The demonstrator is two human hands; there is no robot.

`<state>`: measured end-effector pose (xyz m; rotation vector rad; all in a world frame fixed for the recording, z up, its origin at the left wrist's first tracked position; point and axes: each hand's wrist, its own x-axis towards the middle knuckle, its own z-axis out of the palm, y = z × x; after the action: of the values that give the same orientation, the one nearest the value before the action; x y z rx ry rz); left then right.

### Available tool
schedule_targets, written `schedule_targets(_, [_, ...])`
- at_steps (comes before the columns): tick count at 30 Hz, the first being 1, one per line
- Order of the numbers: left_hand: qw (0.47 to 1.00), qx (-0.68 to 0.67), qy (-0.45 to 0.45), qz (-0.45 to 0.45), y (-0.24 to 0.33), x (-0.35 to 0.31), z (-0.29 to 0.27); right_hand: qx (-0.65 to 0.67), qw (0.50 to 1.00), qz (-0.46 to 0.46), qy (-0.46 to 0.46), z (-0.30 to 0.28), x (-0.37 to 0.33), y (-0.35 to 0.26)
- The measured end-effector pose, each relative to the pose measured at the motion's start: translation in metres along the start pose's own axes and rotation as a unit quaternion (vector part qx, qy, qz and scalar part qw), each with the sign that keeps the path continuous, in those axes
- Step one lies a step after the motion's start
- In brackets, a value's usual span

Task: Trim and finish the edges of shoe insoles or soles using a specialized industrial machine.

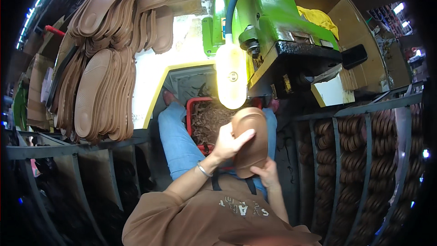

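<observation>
A brown shoe sole [253, 143] is held upright in front of my chest, between both hands. My left hand [229, 142] grips its left edge near the upper part, thumb lying across the face. Lower down, my right hand [267, 173] pinches the bottom right edge with the thumb on top. Fingers behind the sole are hidden. Just above it glows an oval work lamp [231, 76] on a blue flexible neck. Beyond the lamp stands a green machine [277, 13] with a dark, oily head.
Stacks of brown soles [93, 93] lie on the table at the left. Between my legs sits a red crate [190, 120] full of brown trimmings. Racks with many soles [353, 132] stand at the right, and a darker rack [93, 173] at the left. A yellow cloth [318, 19] lies behind the machine.
</observation>
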<state>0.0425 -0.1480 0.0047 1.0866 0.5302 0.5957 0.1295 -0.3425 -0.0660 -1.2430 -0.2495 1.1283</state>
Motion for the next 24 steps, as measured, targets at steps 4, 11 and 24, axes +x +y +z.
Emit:
schedule_targets(4, [0.993, 0.113, -0.012, 0.009, 0.04, 0.035, 0.017, -0.005, 1.0, 0.013, -0.016, 0.02, 0.002, 0.031])
schedule_targets(11, [0.991, 0.093, 0.046, 0.08, 0.022, 0.03, 0.007, 0.068, 0.997, -0.007, 0.03, -0.006, -0.016, 0.004])
schedule_targets(24, [0.988, 0.116, 0.044, 0.09, 0.029, 0.026, -0.024, 0.018, 0.98, -0.166, 0.109, -0.036, 0.079, -0.156])
